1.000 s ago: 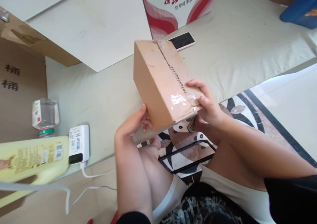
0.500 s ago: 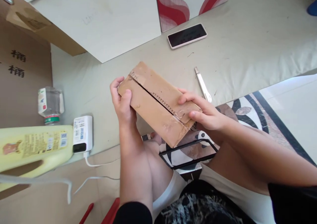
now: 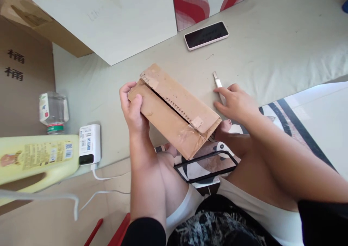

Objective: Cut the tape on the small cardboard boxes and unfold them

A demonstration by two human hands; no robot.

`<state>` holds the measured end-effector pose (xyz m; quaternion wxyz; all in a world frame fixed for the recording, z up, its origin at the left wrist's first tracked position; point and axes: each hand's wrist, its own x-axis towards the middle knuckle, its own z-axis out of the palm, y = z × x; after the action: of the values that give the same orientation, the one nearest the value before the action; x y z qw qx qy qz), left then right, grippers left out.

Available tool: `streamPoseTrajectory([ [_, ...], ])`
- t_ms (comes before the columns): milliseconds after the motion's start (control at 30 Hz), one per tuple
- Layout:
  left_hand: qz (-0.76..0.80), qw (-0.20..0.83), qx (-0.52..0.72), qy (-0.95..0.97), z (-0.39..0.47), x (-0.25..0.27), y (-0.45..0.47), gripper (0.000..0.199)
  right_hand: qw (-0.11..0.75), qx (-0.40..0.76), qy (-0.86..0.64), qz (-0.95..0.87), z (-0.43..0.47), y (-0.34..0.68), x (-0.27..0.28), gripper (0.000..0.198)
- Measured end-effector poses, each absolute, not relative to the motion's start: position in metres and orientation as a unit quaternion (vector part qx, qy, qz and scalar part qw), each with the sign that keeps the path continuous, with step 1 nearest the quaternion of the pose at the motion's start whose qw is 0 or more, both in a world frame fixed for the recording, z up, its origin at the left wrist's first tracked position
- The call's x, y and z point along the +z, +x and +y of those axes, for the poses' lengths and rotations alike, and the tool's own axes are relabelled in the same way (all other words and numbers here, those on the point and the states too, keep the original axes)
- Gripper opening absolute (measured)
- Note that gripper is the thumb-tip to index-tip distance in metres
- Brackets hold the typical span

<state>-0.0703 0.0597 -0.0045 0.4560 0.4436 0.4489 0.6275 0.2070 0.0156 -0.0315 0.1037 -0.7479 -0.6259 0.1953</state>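
Observation:
A small brown cardboard box [image 3: 174, 110] is held tilted above my lap by my left hand [image 3: 133, 110], fingers wrapped round its left end and thumb on top. A dark slit runs between its top flaps, with torn, ridged edges and bits of clear tape. My right hand [image 3: 235, 103] is off the box, at a slim white utility knife [image 3: 218, 82] with a metallic tip lying on the pale cloth. Thumb and forefinger are apart on either side of the knife; the hand covers its lower end, and a firm grip does not show.
A phone [image 3: 206, 36] lies beyond the knife, before a white box [image 3: 108, 21] and a red-and-white carton [image 3: 190, 7]. On the left are a clear bottle [image 3: 54, 110], a cabled white power bank [image 3: 89, 144] and a yellow jug [image 3: 38, 162]. Below the cardboard box stands a black-framed panda-patterned item [image 3: 209, 164].
My right hand has let go of the cardboard box's right end and moved up and right to the knife. My left hand still holds the box, and its slit looks slightly wider.

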Motion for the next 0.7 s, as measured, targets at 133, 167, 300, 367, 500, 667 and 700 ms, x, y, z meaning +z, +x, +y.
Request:
streamPoseTrajectory([
  [133,0.449,0.449,0.633,0.444,0.061,-0.005,-0.068,0.033,0.07,0.219,-0.738,-0.635,0.018,0.202,-0.024,0.046],
  [167,0.452,0.444,0.634,0.444,0.061,-0.005,-0.068,0.033,0.086,0.243,-0.729,-0.634,0.017,0.201,-0.022,0.043],
  [300,0.465,0.44,0.621,0.452,0.062,-0.007,-0.068,0.034,0.296,0.408,-0.637,-0.583,0.007,0.203,-0.013,0.036],
  [367,0.456,0.442,0.622,0.458,0.062,-0.007,-0.068,0.035,0.449,0.467,-0.531,-0.547,-0.003,0.203,-0.007,0.036],
  [500,0.46,0.435,0.626,0.455,0.062,-0.006,-0.066,0.036,0.61,0.403,-0.441,-0.52,-0.023,0.194,0.003,0.029],
  [667,0.474,0.439,0.616,0.451,0.059,-0.005,-0.065,0.042,0.633,0.329,-0.445,-0.542,-0.036,0.183,0.003,0.033],
  [700,0.473,0.441,0.614,0.452,0.059,-0.005,-0.065,0.042,0.623,0.34,-0.44,-0.551,-0.038,0.183,0.001,0.033],
])
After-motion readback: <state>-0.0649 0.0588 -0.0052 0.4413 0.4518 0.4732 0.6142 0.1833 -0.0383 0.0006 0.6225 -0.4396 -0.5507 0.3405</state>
